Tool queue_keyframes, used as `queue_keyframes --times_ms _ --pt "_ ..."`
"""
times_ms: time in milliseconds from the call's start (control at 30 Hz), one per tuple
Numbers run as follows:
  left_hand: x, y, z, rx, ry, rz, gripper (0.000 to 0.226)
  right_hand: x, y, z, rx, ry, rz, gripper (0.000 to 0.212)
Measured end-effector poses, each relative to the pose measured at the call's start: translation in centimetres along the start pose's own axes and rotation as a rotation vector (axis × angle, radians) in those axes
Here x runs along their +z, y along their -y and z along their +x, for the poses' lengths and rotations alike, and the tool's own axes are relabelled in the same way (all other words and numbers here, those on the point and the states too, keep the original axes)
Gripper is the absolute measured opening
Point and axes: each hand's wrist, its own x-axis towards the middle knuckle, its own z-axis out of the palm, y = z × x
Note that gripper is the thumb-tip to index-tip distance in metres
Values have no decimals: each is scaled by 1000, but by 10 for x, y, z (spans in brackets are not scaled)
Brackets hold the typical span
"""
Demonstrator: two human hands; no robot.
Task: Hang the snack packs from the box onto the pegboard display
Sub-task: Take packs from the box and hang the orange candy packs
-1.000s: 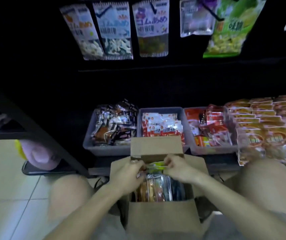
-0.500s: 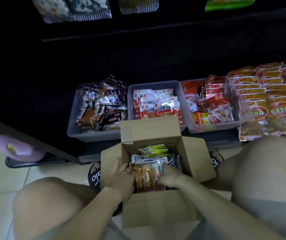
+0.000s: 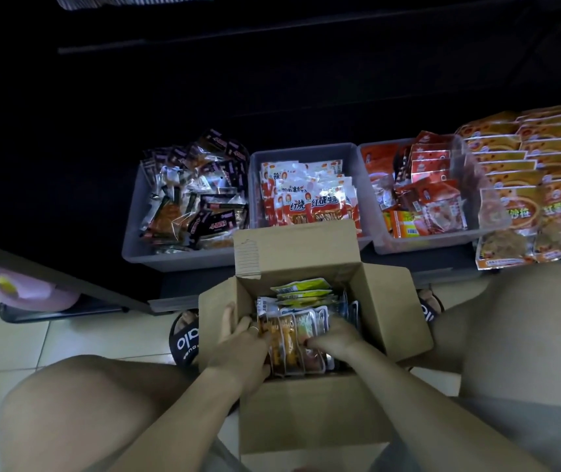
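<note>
Both my hands are down in the open cardboard box (image 3: pixel 388 301) between my knees — my left hand (image 3: pixel 241 342) curls round the left edge of a bunch of snack packs (image 3: pixel 292 338), my right hand (image 3: pixel 336 338) pinches its right side. Grey bins (image 3: pixel 143 247) sit beyond.

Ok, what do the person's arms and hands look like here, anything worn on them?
Both forearms are bare, with no sleeves, gloves or watch in view. The left hand wears a thin ring on one finger. The right hand shows nothing worn.
</note>
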Motion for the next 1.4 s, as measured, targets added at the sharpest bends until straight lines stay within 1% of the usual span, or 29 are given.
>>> queue_keyframes --times_ms 67,200,267,333,400,433,500,600,633,667,733,767,800,833,867,900,933,967,1000,1100,1167,1267,1367,1400 --pt "1 0 1 -3 -6 -9 51 1 1 -2 -12 9 -39 80" --pt "0 1 0 -2 -16 -13 55 2 1 -1 -22 -37 -105 68" --pt "-1 1 -1 -2 -11 -12 53 4 4 -6 -40 -74 -177 60" --pt "-3 1 -3 -1 -3 -27 48 7 7 -14 -94 -167 -313 61" --pt "-2 2 -3 -2 -2 -49 41 10 12 -22 -211 -294 -500 60" --pt "-2 3 -4 0 1 -59 39 13 14 -23 -267 -321 -560 56" --pt "-2 5 -5 8 0 -54 42 17 19 -25 -322 -259 -542 46" --pt "-5 9 -11 22 -54 -41 50 20 27 -29 -280 -105 -413 28" --pt "-7 12 -14 21 -118 -58 50 20 29 -30 -270 -95 -397 25" --pt "-8 15 -17 10 -223 -96 48 20 31 -30 -253 -93 -391 25" --pt "-8 29 -20 -72 -433 -231 46 22 37 -31 -227 -59 -341 28" --pt "-5 39 -20 -156 -486 -319 45 24 40 -30 -206 -12 -266 30" --pt "-2 48 -21 -247 -477 -425 44 26 44 -31 -174 59 -174 32" --pt "2 56 -22 -316 -441 -546 42 27 48 -32 -131 123 -92 40" --pt "6 60 -23 -345 -382 -657 42 29 51 -33 -93 163 -32 59" --pt "12 62 -23 -335 -324 -726 43 31 53 -32 -68 166 -4 80" --pt "17 62 -24 -301 -288 -763 45 35 54 -30 -55 147 -7 95" --pt "20 60 -25 -266 -270 -788 48 39 55 -27 -50 119 -22 105" --pt "23 58 -25 -243 -266 -812 51 44 55 -24 -42 101 -39 110" --pt "22 54 -24 -213 -258 -871 53 59 55 -20 -38 6 -183 111" --pt "20 52 -22 -232 -238 -824 56 66 57 -18 -40 -54 -256 108" --pt "22 47 -19 -248 -202 -729 60 70 61 -18 -59 -81 -283 112" --pt "24 47 -15 -258 -174 -721 58 72 61 -16 -77 -103 -293 100" --pt "23 46 -15 -261 -177 -721 54 72 61 -15 -71 -94 -284 100"
